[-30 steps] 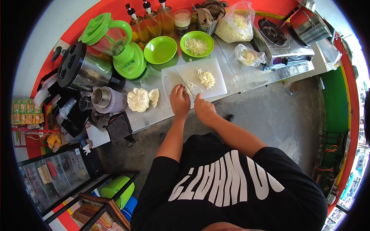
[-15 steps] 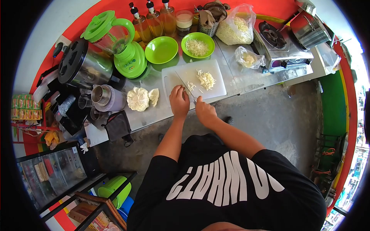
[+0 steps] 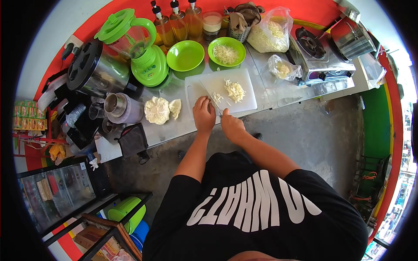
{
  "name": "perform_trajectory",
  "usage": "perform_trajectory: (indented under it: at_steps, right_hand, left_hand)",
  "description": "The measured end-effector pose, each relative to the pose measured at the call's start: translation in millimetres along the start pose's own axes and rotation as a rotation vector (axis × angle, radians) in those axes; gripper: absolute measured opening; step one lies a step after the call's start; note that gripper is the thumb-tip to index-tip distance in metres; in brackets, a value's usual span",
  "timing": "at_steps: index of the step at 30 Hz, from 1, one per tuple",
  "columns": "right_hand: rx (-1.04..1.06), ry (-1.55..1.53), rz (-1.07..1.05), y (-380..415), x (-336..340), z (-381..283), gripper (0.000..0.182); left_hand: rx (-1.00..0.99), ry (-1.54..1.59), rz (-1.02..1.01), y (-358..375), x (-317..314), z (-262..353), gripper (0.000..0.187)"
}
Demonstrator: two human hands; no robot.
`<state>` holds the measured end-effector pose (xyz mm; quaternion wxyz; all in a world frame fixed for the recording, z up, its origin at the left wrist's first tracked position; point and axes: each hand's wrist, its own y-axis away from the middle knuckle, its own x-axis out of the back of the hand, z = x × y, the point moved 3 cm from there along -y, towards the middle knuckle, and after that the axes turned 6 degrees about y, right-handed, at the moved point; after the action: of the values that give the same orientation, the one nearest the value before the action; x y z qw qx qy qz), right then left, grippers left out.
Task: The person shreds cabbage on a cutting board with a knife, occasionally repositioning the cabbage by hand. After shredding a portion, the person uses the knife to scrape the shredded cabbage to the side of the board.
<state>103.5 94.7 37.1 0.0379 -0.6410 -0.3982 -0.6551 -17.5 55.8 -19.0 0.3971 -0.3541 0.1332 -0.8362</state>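
Observation:
A knife [image 3: 211, 96] is in my right hand [image 3: 232, 126], its handle wrapped by closed fingers and its blade slanting up and left over the white cutting board [image 3: 248, 93]. Beside the blade, on the board's near left part, my left hand [image 3: 203, 115] is closed with curled fingers; whatever lies under them is hidden. Right of the blade sits a pile of pale shredded vegetable, apparently cabbage [image 3: 235, 91], with a few loose strips [image 3: 217, 97] closer to the knife. A pale cabbage head [image 3: 156, 110] and a loose leaf piece [image 3: 175, 108] rest left of the board.
Behind the board stand a green bowl [image 3: 185, 56] and another green bowl [image 3: 241, 47] holding shreds. A green blender [image 3: 150, 67] and steel pot [image 3: 106, 71] are at left. Bags of shreds [image 3: 270, 37] and a gas stove [image 3: 324, 65] are at right.
The counter and its things have shifted slightly right in the view. Both hands and the knife keep nearly the same pose at the board.

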Motion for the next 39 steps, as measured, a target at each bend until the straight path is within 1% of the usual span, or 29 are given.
perform_trajectory:
  at_steps: [2,6,8,11,12,14,15,17,21,23,24,26,29,32,36,39]
  right_hand:
    - [-0.001,-0.013,0.018,-7,-7,5,0.03]
    - [0.047,-0.023,0.034,-17,17,-2,0.032]
    - [0.056,-0.052,-0.049,-13,31,-9,0.031]
    - [0.073,-0.032,-0.046,-9,29,-10,0.03]
    - [0.075,-0.03,-0.047,-7,23,-9,0.03]
    - [0.04,0.01,0.054,-6,4,-3,0.035]
    - [0.043,0.011,0.053,-8,-6,-2,0.035]
    - [-0.025,0.0,0.069,-11,-20,4,0.03]
    - [-0.019,-0.023,0.092,-23,-11,2,0.025]
    - [0.057,-0.083,0.09,-27,-2,0,0.024]
    - [0.055,-0.085,0.088,-23,1,-1,0.024]
    - [0.071,-0.041,0.038,-15,9,-4,0.024]
    - [0.034,0.015,0.059,-3,-5,-2,0.024]
    - [-0.013,-0.016,0.091,-13,-22,1,0.024]
    - [0.043,-0.041,0.115,-25,1,-5,0.024]
    - [0.082,0.0,0.067,-19,13,-10,0.024]
  left_hand:
    - [0.008,-0.002,-0.014,0,-1,-1,0.02]
    - [0.016,-0.003,-0.003,-2,2,7,0.022]
    - [0.015,-0.021,-0.001,-1,1,5,0.024]
    - [0.012,-0.004,-0.024,-1,2,5,0.026]
    - [0.014,-0.006,-0.022,-1,1,5,0.026]
    - [0.026,0.012,-0.019,0,1,3,0.026]
    - [0.028,0.01,-0.017,0,1,2,0.026]
    - [0.017,-0.027,0.021,1,0,0,0.026]
    - [0.024,-0.002,0.016,-1,-1,1,0.025]
    - [0.005,-0.023,0.026,0,-1,1,0.025]
    - [0.006,-0.023,0.022,1,1,2,0.025]
    - [-0.001,-0.001,0.01,-1,3,6,0.025]
    - [0.012,-0.011,0.026,1,0,0,0.025]
    - [0.016,-0.013,0.026,1,-1,-2,0.025]
    - [0.04,-0.016,0.024,2,-2,-1,0.025]
    - [0.058,0.004,0.033,4,0,-2,0.024]
